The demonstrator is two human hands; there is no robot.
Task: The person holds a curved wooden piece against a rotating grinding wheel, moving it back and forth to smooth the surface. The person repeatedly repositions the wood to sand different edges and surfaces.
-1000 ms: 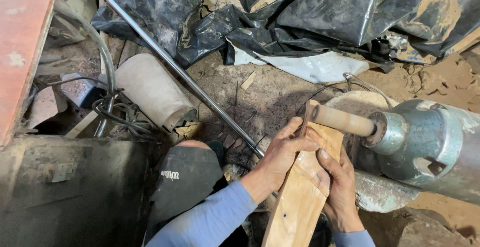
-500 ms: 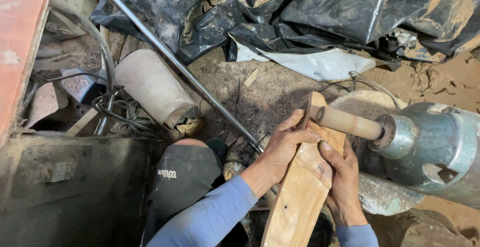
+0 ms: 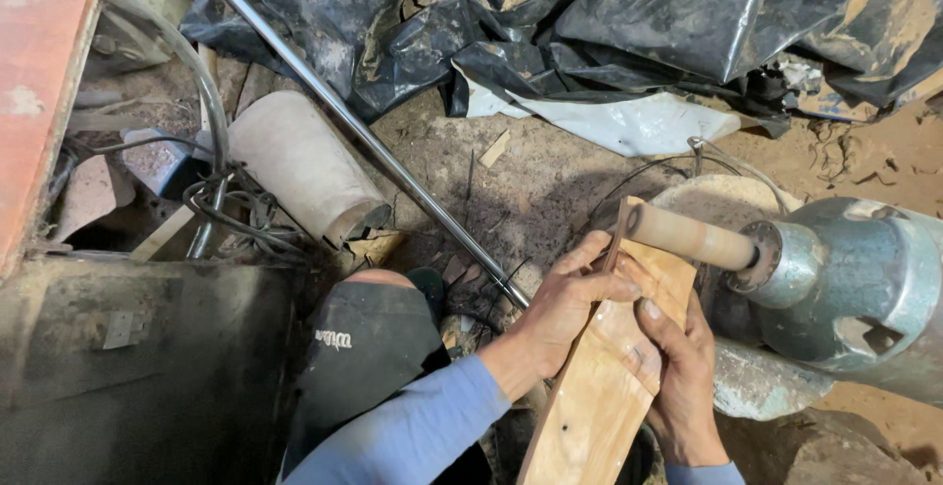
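Both hands hold a light wooden board [image 3: 599, 387] on edge, its upper end pressed against a tan cylindrical drum [image 3: 688, 237] that sticks out of a grey metal motor housing [image 3: 855, 288]. My left hand [image 3: 565, 308] grips the board's left side, fingers curled over its top edge next to the drum. My right hand [image 3: 678, 367] clasps the board's right side just below the drum. Blue sleeves cover both forearms.
A long metal rod [image 3: 363, 141] runs diagonally across the dirt floor. A dusty cylinder [image 3: 300, 166] lies beside tangled wires [image 3: 211, 200]. Black plastic sheeting [image 3: 609, 23] lies crumpled at the back. A reddish plank [image 3: 39, 82] borders the left. My dark knee [image 3: 363, 347] is below.
The board's top end has shifted slightly against the drum, and my fingers have adjusted with it. The view has moved a little.
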